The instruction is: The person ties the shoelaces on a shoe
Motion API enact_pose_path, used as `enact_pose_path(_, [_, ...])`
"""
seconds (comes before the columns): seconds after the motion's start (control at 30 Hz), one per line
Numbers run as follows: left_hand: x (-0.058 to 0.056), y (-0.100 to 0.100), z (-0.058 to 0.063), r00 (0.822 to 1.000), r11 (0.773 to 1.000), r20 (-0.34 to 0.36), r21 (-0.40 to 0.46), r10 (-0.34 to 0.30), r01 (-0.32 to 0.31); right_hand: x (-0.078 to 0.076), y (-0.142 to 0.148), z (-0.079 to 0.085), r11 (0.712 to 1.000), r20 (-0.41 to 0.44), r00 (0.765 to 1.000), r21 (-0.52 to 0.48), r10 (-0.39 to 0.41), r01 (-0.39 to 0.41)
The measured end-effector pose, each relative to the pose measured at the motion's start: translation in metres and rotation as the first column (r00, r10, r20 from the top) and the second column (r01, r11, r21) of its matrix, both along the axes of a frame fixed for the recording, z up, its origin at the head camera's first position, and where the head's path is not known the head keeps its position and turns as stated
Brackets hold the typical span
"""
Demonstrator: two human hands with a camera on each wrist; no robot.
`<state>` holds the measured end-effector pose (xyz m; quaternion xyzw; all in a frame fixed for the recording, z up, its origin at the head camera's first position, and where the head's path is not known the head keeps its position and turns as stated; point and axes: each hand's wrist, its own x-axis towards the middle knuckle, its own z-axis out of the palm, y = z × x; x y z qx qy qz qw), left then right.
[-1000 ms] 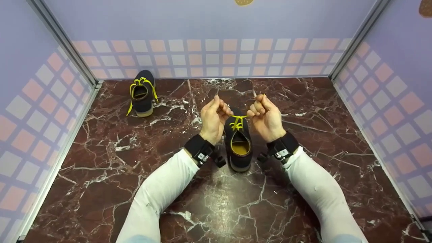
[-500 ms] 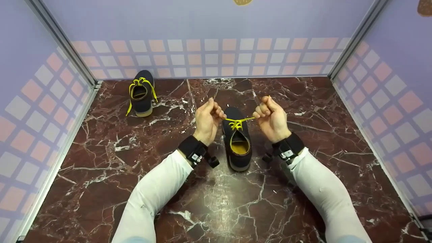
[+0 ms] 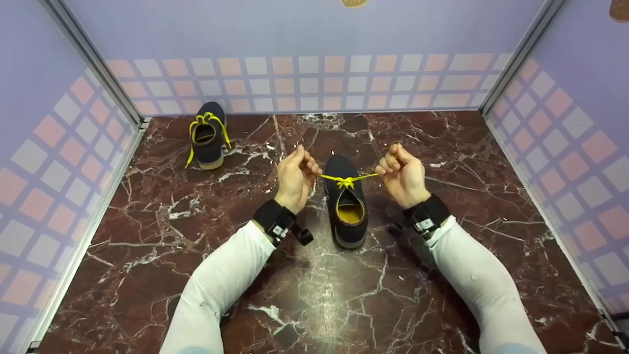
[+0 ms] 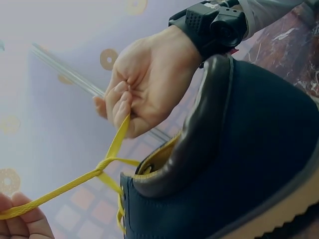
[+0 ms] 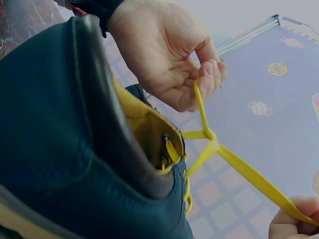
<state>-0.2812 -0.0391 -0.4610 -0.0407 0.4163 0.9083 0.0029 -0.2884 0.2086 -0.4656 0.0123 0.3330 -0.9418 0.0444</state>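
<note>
A dark shoe (image 3: pixel 350 235) with a yellow insole stands on the table between my hands, toe pointing away. Its yellow shoelace (image 3: pixel 346 182) is crossed over itself above the eyelets, one end stretched out to each side. My left hand (image 3: pixel 295 178) pinches one end at the left of the shoe. On the opposite side, my right hand (image 3: pixel 405 178) grips the other end with curled fingers. In the left wrist view the crossing of the lace (image 4: pixel 103 164) stands up over the shoe's opening, pulled taut. The shoe's heel and collar (image 5: pixel 89 109) fill much of the right wrist view.
A second dark shoe (image 3: pixel 210 156) with yellow laces tied in a bow stands at the back left of the marbled table (image 3: pixel 295 285). Purple walls with pink and white squares (image 3: pixel 309 83) enclose the back and sides.
Both hands have moved apart, left hand leftward and right hand rightward, drawing out the lace ends. The lace crossing has tightened and come down closer to the shoe. Both shoes stay in place.
</note>
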Motion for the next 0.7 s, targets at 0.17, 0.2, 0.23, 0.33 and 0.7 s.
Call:
enact_pose_path(0.17, [0.0, -0.003, -0.002, 1.0, 1.0, 0.019, 0.0, 0.01, -0.01, 0.0, 0.004, -0.002, 1.0, 0.027, 1.0, 0.005, 0.006, -0.006])
enact_pose_path(0.2, [0.0, -0.003, -0.002, 1.0, 1.0, 0.018, 0.0, 0.006, -0.006, 0.0, 0.005, -0.002, 1.0, 0.029, 1.0, 0.008, 0.004, -0.005])
enact_pose_path(0.23, [0.001, -0.004, -0.001, 1.0, 1.0, 0.016, -0.001, 0.003, -0.003, 0.0, 0.005, -0.002, 1.0, 0.031, 1.0, 0.014, 0.0, 0.0])
enact_pose_path(0.33, [0.001, -0.005, -0.001, 1.0, 1.0, 0.012, -0.002, -0.002, 0.002, 0.0, 0.006, -0.003, 1.0, 0.038, 0.999, 0.021, 0.001, -0.002])
enact_pose_path(0.7, [-0.001, -0.014, -0.01, 0.997, 0.999, 0.062, -0.023, 0.038, -0.037, 0.0, 0.018, -0.015, 0.995, 0.085, 0.996, 0.1, -0.024, 0.015])
